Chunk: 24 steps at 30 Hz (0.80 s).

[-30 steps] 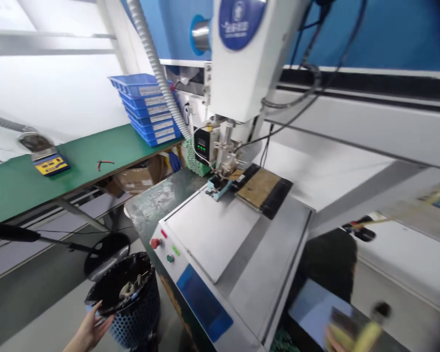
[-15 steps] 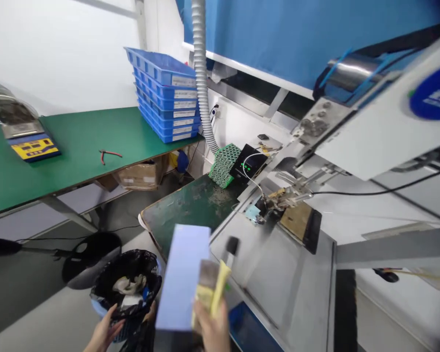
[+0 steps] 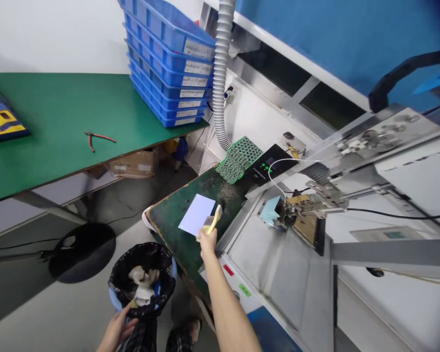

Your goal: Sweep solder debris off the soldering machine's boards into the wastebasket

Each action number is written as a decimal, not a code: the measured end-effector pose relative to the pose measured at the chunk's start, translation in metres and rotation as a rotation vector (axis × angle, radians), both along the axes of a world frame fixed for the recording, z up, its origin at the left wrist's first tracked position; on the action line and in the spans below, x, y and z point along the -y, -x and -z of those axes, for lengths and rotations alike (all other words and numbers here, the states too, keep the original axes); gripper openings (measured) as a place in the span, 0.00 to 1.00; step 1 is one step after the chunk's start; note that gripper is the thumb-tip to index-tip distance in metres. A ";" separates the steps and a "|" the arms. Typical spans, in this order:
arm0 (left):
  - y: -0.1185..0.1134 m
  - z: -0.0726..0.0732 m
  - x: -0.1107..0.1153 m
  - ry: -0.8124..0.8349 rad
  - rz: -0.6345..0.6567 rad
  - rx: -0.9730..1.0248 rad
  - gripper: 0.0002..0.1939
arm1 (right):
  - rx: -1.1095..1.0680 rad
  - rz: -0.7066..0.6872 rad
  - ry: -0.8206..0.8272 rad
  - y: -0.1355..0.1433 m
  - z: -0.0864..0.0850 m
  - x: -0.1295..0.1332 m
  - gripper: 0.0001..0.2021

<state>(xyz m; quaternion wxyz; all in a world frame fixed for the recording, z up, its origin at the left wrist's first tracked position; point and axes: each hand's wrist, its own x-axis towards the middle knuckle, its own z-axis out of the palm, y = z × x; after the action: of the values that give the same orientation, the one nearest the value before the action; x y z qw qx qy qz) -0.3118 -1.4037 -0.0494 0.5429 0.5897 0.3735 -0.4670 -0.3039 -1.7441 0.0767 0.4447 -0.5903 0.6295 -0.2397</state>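
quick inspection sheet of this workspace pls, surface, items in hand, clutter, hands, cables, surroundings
Surface: dark green bench, scuffed, with a worn edge.
Job's things: yellow-handled tool in the right hand; pale panel over the bench, and whether that hand grips it too is unclear.
Clutter: crumpled waste inside the lined bin; red-handled pliers lying on the green table.
Hands: right closed on the tool; left hand at the bin's rim, grip unclear.
Cables: white cable looping by the machine; black cable running off right.
Surroundings: stacked blue trays, ribbed hose.
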 end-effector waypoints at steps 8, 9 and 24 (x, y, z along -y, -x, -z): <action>0.007 -0.001 0.004 0.072 -0.044 -0.166 0.14 | -0.168 0.058 -0.060 -0.009 0.039 -0.009 0.15; 0.009 -0.001 0.003 0.052 -0.037 -0.175 0.13 | -0.169 0.062 -0.057 -0.013 0.038 -0.008 0.16; 0.009 -0.026 0.039 -0.035 0.198 -0.064 0.05 | -0.030 -0.005 0.199 0.195 -0.080 -0.155 0.14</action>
<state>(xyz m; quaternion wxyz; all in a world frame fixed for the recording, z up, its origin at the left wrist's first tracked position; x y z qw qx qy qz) -0.3213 -1.4432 -0.0236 0.4714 0.6178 0.3388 -0.5304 -0.4984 -1.5886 0.1571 0.3752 -0.6366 0.6077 -0.2910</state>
